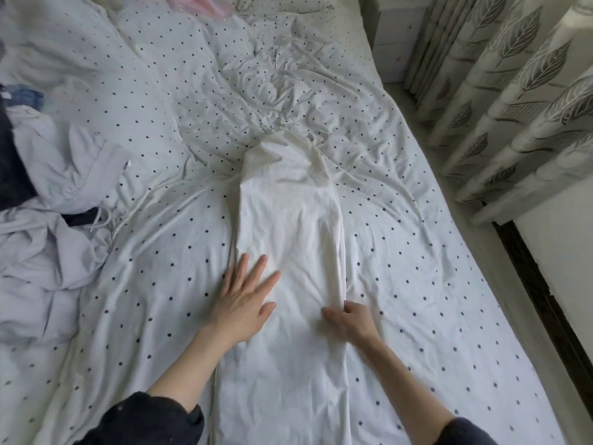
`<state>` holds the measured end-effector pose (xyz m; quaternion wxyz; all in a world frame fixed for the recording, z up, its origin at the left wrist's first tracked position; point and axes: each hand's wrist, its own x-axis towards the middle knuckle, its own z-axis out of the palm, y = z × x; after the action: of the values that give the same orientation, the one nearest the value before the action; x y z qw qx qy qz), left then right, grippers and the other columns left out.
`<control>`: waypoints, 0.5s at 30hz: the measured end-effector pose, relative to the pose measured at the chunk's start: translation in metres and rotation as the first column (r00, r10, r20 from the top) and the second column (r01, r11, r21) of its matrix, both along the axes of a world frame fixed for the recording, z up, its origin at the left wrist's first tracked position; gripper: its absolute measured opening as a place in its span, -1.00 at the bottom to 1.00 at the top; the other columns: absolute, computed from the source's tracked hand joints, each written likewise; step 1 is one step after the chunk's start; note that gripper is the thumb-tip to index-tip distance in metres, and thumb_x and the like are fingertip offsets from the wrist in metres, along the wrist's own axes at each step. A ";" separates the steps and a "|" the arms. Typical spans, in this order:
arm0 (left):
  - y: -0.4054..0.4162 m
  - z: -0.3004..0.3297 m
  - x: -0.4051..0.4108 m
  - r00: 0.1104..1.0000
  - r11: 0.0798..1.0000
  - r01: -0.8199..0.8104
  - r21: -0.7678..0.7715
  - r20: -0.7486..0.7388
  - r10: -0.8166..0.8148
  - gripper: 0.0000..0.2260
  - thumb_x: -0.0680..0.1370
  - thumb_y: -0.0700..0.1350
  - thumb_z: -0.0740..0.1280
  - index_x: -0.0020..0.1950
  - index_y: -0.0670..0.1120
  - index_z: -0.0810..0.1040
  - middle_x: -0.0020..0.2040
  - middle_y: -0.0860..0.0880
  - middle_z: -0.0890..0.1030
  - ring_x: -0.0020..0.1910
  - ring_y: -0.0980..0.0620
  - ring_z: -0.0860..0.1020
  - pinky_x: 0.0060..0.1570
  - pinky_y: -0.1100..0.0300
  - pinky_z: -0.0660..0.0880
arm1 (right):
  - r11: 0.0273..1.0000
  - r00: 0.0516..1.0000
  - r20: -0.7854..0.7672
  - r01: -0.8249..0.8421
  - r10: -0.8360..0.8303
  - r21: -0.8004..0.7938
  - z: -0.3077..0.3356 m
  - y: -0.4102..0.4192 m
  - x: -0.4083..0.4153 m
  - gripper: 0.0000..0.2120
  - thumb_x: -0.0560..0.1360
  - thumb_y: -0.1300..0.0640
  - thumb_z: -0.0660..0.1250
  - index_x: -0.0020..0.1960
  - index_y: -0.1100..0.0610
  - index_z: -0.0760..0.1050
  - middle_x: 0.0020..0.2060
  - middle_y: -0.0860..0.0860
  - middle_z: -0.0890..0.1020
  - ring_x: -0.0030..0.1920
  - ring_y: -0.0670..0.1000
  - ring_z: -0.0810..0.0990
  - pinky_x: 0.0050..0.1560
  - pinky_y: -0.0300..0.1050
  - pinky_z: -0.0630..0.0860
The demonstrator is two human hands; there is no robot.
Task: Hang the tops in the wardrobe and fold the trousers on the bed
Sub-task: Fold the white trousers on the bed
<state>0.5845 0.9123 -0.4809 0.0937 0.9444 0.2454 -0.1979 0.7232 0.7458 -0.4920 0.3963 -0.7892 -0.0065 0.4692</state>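
Note:
A pair of white trousers (288,239) lies lengthwise down the middle of the bed, folded leg over leg, waistband end far from me. My left hand (247,293) lies flat with fingers spread on the trousers' left edge. My right hand (348,319) has its fingers curled and pinches the cloth at the trousers' right edge. The near end of the trousers runs out of view at the bottom.
The bed (433,284) has a white sheet with dark dots. A heap of pale lilac and dark clothes (54,194) lies at the left. Something pink (205,4) shows at the top. Leaf-patterned curtains (513,101) hang along the right, beyond the bed's edge.

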 end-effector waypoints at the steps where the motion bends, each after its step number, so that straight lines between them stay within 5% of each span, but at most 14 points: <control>1: -0.006 -0.001 -0.005 1.000 1.000 -0.009 -0.009 0.008 0.009 -0.46 0.62 0.15 0.03 0.54 0.14 -0.10 0.52 0.03 -0.34 0.43 -0.10 -0.46 0.43 -0.02 -0.30 | 1.000 1.000 0.014 0.000 0.000 -0.008 -0.003 -0.006 -0.005 -0.84 0.43 0.20 0.39 -0.32 0.18 0.52 -0.39 0.05 0.54 -0.31 0.04 0.52 -0.25 -0.07 0.44; 9: -0.056 -0.026 -0.097 0.988 0.997 0.023 -0.073 0.152 -0.012 -0.39 0.57 0.04 0.25 0.53 0.15 0.00 0.43 0.05 -0.44 0.37 -0.08 -0.49 0.46 0.03 -0.21 | 0.989 0.994 0.094 0.068 -0.056 -0.129 -0.032 -0.079 -0.095 -0.76 0.44 0.20 0.36 -0.34 0.19 0.37 -0.42 0.06 0.38 -0.40 0.01 0.35 -0.42 -0.14 0.24; 12: -0.078 -0.033 -0.131 0.945 0.983 -0.060 -0.176 0.307 0.112 -0.34 0.51 -0.14 0.36 0.53 0.03 0.11 0.48 0.03 -0.30 0.47 -0.10 -0.31 0.47 0.01 -0.07 | 0.988 0.989 0.111 0.106 -0.094 -0.115 -0.038 -0.106 -0.124 -0.74 0.47 0.19 0.37 -0.35 0.21 0.41 -0.43 0.08 0.43 -0.38 0.05 0.40 -0.35 -0.13 0.29; 15: -0.100 -0.040 -0.160 0.866 0.931 -0.226 -0.288 0.377 0.327 -0.31 0.49 -0.23 0.37 0.53 -0.01 0.12 0.54 0.03 -0.15 0.51 0.08 -0.08 0.39 0.15 0.11 | 0.986 0.987 0.107 0.128 -0.117 -0.105 -0.040 -0.127 -0.146 -0.75 0.48 0.15 0.37 -0.34 0.21 0.47 -0.41 0.09 0.49 -0.34 0.05 0.46 -0.29 -0.11 0.33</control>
<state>0.4245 0.8119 -0.5209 0.2822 0.9015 0.3280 -0.0026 0.5772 0.6189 -0.5316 0.3788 -0.8316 0.0486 0.4032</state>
